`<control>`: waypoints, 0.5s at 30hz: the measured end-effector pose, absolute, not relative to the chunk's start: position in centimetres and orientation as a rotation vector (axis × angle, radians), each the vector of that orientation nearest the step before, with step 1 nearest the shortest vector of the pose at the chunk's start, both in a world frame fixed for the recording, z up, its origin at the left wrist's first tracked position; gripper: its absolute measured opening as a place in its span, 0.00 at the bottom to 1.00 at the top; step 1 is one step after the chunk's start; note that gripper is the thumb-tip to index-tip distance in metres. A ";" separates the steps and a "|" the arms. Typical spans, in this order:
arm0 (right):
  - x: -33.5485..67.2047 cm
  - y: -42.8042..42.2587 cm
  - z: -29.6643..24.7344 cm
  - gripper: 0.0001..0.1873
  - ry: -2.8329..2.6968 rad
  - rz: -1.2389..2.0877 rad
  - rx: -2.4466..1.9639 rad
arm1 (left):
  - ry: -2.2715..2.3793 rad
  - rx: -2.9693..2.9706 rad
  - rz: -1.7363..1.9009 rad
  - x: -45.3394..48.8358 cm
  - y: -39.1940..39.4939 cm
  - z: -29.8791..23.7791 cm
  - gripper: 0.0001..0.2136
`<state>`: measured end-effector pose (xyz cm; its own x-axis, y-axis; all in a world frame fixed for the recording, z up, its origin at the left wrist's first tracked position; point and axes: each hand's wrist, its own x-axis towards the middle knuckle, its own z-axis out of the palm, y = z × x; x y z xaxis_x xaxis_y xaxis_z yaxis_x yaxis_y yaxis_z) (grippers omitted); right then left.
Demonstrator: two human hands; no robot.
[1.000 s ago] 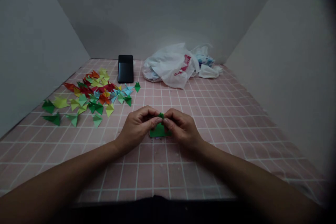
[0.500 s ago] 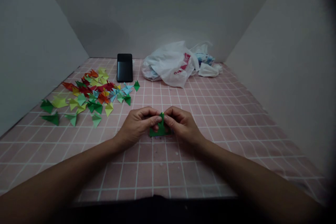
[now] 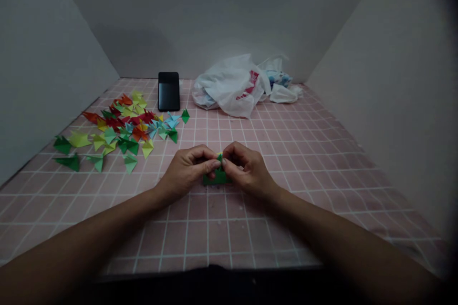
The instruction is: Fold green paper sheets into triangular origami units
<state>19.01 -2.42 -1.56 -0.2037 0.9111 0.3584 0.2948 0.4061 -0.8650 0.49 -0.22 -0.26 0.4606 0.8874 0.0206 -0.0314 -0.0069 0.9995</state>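
My left hand (image 3: 195, 164) and my right hand (image 3: 245, 164) meet over the middle of the table, thumbs and forefingers pinched. Between their fingertips is a small piece of folded green paper (image 3: 219, 157), mostly covered by the fingers. Just beneath lies a flat green paper (image 3: 213, 180), partly hidden by both hands; whether it is a single sheet or a stack I cannot tell. To the left is a spread of folded paper pieces (image 3: 123, 144) in green, yellow, red, orange and light blue, with pointed tips.
A black phone-like device (image 3: 169, 93) stands at the back. Right of it lies a crumpled white plastic bag (image 3: 229, 86) with red print, beside more wrapped plastic (image 3: 281, 78). A pink checked cloth (image 3: 200, 238) covers the table, with pale walls on three sides.
My right hand's fingers have shifted slightly up at the tip of the folded green paper. My left hand stays nearly still. The whole view has moved a little.
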 end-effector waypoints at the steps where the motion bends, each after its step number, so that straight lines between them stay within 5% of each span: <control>1: 18.9 -2.5 -1.6 0.04 -1.725 0.806 -1.058 | 0.819 1.392 0.881 0.5 -0.2 -0.3 0.09; 15: 18.9 -2.5 -1.7 0.08 -1.690 0.778 -0.869 | 0.779 1.184 0.770 0.7 0.1 -0.9 0.11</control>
<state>18.87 -2.53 -1.71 -0.2020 0.8453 0.4946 0.1741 0.5279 -0.8313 0.67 0.07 -0.93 0.5194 0.8463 -0.1178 -0.1069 0.2011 0.9737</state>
